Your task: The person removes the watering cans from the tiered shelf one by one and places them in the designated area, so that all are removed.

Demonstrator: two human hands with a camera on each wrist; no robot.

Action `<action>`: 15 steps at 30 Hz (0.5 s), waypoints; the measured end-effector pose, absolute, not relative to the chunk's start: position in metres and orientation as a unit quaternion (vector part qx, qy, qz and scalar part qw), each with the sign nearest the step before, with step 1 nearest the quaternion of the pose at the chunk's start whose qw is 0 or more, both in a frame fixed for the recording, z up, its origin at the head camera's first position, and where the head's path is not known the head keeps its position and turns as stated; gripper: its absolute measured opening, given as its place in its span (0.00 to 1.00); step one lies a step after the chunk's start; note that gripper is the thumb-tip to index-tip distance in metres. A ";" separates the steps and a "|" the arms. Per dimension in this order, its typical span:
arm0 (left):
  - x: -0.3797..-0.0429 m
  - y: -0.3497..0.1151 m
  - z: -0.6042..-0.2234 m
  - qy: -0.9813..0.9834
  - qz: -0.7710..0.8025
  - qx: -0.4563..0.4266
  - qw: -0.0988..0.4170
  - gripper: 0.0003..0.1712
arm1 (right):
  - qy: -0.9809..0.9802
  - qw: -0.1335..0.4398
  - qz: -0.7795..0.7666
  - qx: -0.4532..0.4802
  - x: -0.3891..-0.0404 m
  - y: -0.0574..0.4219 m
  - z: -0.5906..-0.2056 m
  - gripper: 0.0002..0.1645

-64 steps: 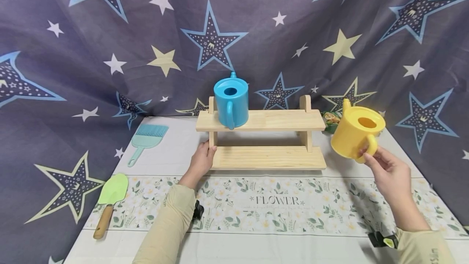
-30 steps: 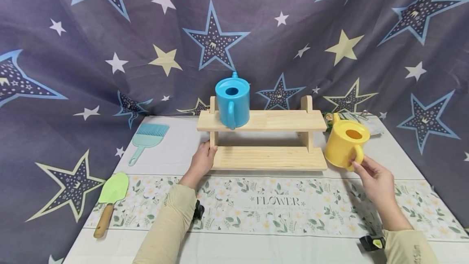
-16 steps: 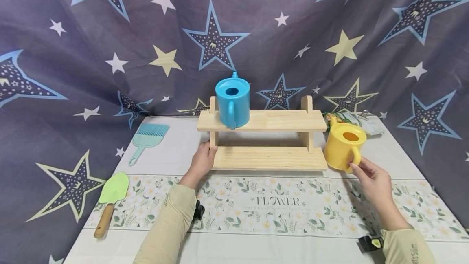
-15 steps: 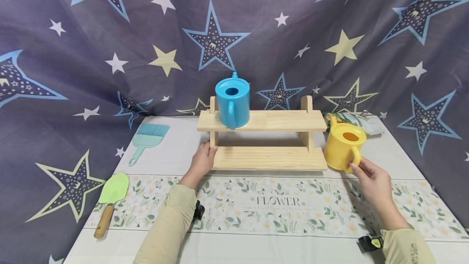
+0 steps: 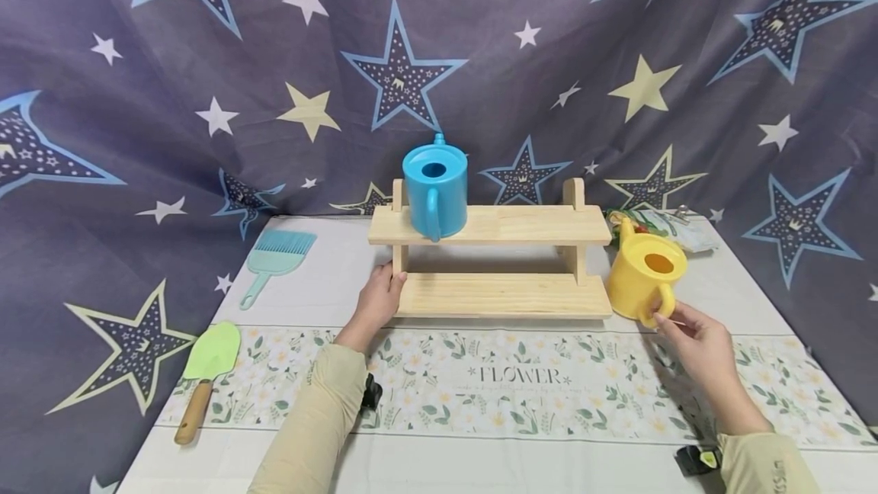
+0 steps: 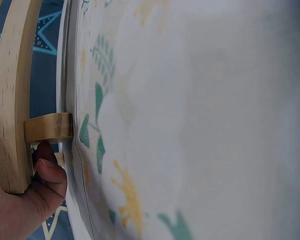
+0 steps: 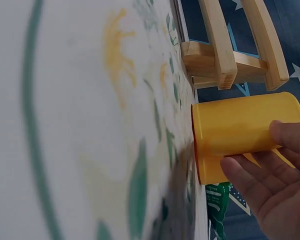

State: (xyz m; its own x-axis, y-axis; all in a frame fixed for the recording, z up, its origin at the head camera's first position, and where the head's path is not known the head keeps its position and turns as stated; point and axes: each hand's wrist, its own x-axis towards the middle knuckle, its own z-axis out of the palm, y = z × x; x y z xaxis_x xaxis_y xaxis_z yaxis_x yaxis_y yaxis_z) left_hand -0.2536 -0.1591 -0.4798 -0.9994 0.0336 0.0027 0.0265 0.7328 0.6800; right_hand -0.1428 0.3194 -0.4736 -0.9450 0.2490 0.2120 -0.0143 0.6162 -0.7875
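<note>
My left hand (image 5: 379, 297) grips the left end of a two-tier wooden shelf (image 5: 504, 296). In the left wrist view the fingers (image 6: 51, 172) curl round the end of its board. A blue watering can (image 5: 446, 200) stands on the left part of the upper board, its handle facing me. Right of the shelf is a yellow watering can (image 5: 634, 280), upright and slightly tilted, spout pointing back. My right hand (image 5: 703, 345) pinches the lower part of its handle. In the right wrist view the can's base is at the tabletop; whether it fully rests there I cannot tell.
A teal hand brush (image 5: 274, 258) lies at the back left, a green trowel (image 5: 213, 353) with a wooden handle in front of it. Behind the yellow can lie green packets (image 5: 689, 231), partly hidden. A star-patterned curtain (image 5: 549, 14) rises at the back of the flower-print table (image 5: 425, 460).
The yellow watering can has come left and down from the raised spot to beside the shelf. Over the last half second it has only shifted and tilted slightly. My left hand has stayed in place.
</note>
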 end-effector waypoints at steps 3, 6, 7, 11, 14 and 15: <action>-0.254 -0.160 -0.479 0.930 0.368 0.013 0.006 0.29 | -0.891 0.144 0.425 -0.073 -0.143 0.319 -0.474 0.24; -0.254 -0.160 -0.479 0.929 0.369 0.014 0.006 0.29 | -0.895 0.138 0.418 -0.075 -0.143 0.319 -0.475 0.24; -0.253 -0.160 -0.479 0.929 0.369 0.014 0.007 0.29 | -0.896 0.137 0.416 -0.076 -0.143 0.319 -0.475 0.24; -0.252 -0.160 -0.479 0.929 0.371 0.014 0.008 0.29 | -0.902 0.135 0.404 -0.074 -0.140 0.319 -0.473 0.23; -0.252 -0.160 -0.479 0.929 0.370 0.014 0.008 0.29 | -0.904 0.140 0.397 -0.078 -0.137 0.318 -0.470 0.23; -0.252 -0.160 -0.479 0.929 0.369 0.014 0.008 0.29 | -0.903 0.144 0.396 -0.082 -0.135 0.318 -0.469 0.24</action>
